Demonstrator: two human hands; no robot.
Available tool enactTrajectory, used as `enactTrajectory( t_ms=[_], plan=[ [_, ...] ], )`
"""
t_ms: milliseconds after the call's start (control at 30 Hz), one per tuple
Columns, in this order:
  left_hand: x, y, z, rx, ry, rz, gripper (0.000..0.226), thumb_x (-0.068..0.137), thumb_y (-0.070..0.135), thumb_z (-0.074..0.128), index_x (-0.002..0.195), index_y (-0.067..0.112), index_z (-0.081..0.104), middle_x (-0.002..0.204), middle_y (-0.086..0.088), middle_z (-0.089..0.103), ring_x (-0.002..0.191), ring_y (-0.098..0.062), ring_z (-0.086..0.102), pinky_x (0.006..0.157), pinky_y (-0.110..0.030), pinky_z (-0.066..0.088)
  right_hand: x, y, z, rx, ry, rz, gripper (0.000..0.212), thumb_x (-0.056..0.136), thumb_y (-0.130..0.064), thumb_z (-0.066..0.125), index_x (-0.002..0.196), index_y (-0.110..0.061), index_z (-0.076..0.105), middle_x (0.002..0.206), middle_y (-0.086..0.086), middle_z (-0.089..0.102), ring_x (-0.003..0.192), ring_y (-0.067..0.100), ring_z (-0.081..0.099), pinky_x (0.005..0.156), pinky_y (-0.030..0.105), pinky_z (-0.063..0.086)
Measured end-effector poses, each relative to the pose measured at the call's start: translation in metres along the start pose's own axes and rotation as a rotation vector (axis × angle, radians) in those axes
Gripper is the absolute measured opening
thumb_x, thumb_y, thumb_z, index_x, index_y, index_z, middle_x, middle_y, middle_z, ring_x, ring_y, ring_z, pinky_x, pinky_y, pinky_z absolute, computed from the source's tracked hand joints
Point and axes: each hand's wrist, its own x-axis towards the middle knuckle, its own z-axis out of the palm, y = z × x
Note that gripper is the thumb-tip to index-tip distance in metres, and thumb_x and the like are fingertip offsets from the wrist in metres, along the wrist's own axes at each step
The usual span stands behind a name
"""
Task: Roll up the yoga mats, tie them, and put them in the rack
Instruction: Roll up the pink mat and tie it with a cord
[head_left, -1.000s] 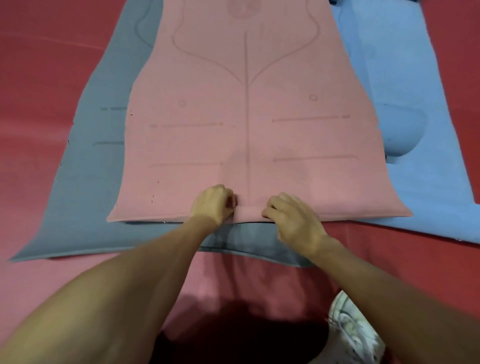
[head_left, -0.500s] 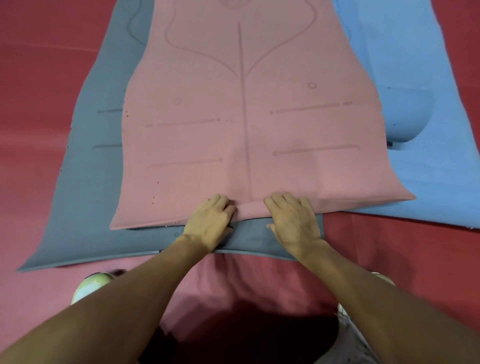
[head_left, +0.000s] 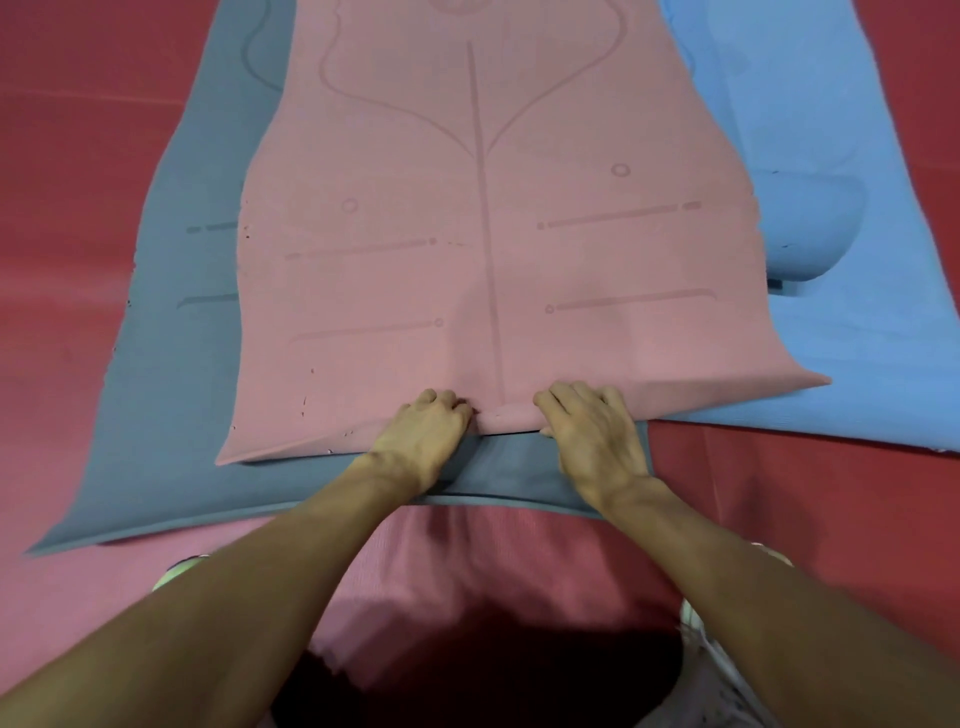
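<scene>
View from the head camera at the opening of the rolling step. The pink mat (head_left: 493, 234) lies flat on top of a grey mat (head_left: 171, 364), and a blue mat (head_left: 857, 364) lies spread just beside them on the red floor (head_left: 67, 208). Only the middle of the pink mat's near edge is turned over, into a first small curl between the two hands; the corners on either side lie flat.

The left hand (head_left: 423, 434) has its fingers curled down onto that edge and grips it. The right hand (head_left: 597, 441) grips it too, fingers bent over the top of the curl and thumb tucked at its underside.

We judge the task to be near its start — the pink mat is almost wholly unrolled, and the grey mat shows no roll at all. A blue roll (head_left: 810, 228) rests on the blue mat; we cannot tell whether it is that mat's own far end or a separate one, and we see no tie on it.

Rolling, tying and storing all remain. No rack, strap or other container is in view — so nothing can be said of what one holds.
</scene>
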Motion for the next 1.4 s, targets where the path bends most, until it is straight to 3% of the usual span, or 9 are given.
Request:
enactTrajectory(
  t_ms=[133,233,367,667,967,1067,1133,1233,1400],
  plan=[
    [-0.001,0.000,-0.022,-0.205,-0.031,-0.054,0.028,0.088,0.009,0.050,0.112,0.012,0.062,0.116,-0.013,0.058,0.110,-0.033,0.052,0.090,-0.037,0.042,0.012,-0.007,-0.015,-0.073,-0.065,0.053,0.032,0.053,0.003,0.078,0.075,-0.015,0.065,0.073,0.002,0.060,0.070,0.026,0.059,0.067,0.037,0.023],
    [0.005,-0.002,-0.041,-0.247,-0.061,-0.142,0.032,0.086,0.009,0.054,0.113,0.019,0.067,0.113,-0.016,0.063,0.105,-0.037,0.058,0.082,-0.034,0.043,0.024,-0.002,-0.029,-0.041,-0.253,0.053,0.026,0.084,-0.011,0.059,0.108,-0.020,0.063,0.109,-0.001,0.060,0.107,0.023,0.053,0.085,0.038,0.028],
    [0.009,-0.010,-0.046,-0.323,-0.080,-0.206,0.034,0.085,0.011,0.055,0.113,0.024,0.067,0.116,-0.014,0.063,0.105,-0.035,0.059,0.083,-0.031,0.043,0.037,0.005,-0.037,0.039,-0.362,0.060,0.024,0.096,-0.022,0.047,0.113,-0.021,0.064,0.118,0.002,0.062,0.115,0.025,0.053,0.088,0.036,0.035],
    [-0.017,-0.007,-0.005,-0.363,0.208,-0.166,0.038,0.088,0.041,0.060,0.123,0.025,0.060,0.115,0.004,0.058,0.109,-0.022,0.046,0.088,-0.037,0.038,0.059,0.012,-0.031,0.151,-0.529,0.158,0.032,0.097,-0.029,0.050,0.125,-0.020,0.060,0.130,0.008,0.058,0.124,0.028,0.048,0.099,0.031,0.035],
    [0.010,-0.022,-0.036,-0.602,-0.040,-0.285,0.017,0.088,0.013,0.061,0.094,0.018,0.076,0.087,-0.004,0.071,0.086,-0.021,0.062,0.070,-0.021,0.040,0.065,0.012,-0.049,0.224,-0.606,0.242,0.018,0.092,-0.023,0.055,0.084,-0.020,0.070,0.102,0.011,0.067,0.104,0.034,0.055,0.081,0.030,0.038],
    [0.019,-0.022,-0.046,-0.628,-0.083,-0.318,0.015,0.088,0.016,0.063,0.096,0.017,0.076,0.090,-0.007,0.072,0.083,-0.020,0.063,0.075,-0.023,0.048,0.064,0.012,-0.048,0.240,-0.595,0.294,0.035,0.091,-0.024,0.057,0.058,-0.019,0.046,0.080,0.009,0.052,0.087,0.033,0.044,0.073,0.028,0.032],
    [0.024,-0.017,-0.046,-0.581,-0.075,-0.347,0.016,0.088,0.020,0.065,0.101,0.017,0.074,0.105,-0.010,0.070,0.096,-0.026,0.064,0.085,-0.030,0.051,0.063,0.012,-0.044,0.217,-0.558,0.325,0.014,0.090,-0.028,0.060,0.080,-0.019,0.065,0.097,0.010,0.063,0.099,0.035,0.052,0.079,0.029,0.037],
    [0.027,-0.013,-0.040,-0.521,-0.069,-0.421,0.024,0.088,0.026,0.064,0.109,0.014,0.065,0.119,-0.014,0.061,0.110,-0.032,0.058,0.091,-0.036,0.047,0.056,0.005,-0.039,0.141,-0.456,0.306,0.026,0.090,-0.030,0.060,0.116,-0.025,0.066,0.121,0.006,0.063,0.115,0.030,0.056,0.092,0.032,0.042],
    [0.033,-0.009,-0.039,-0.507,-0.082,-0.467,0.022,0.091,0.024,0.061,0.110,0.013,0.060,0.121,-0.012,0.060,0.112,-0.031,0.056,0.091,-0.036,0.044,0.047,0.004,-0.032,0.158,-0.204,0.219,0.022,0.085,-0.018,0.068,0.101,-0.013,0.054,0.108,0.003,0.053,0.096,0.032,0.055,0.073,0.040,0.046]
  ],
)
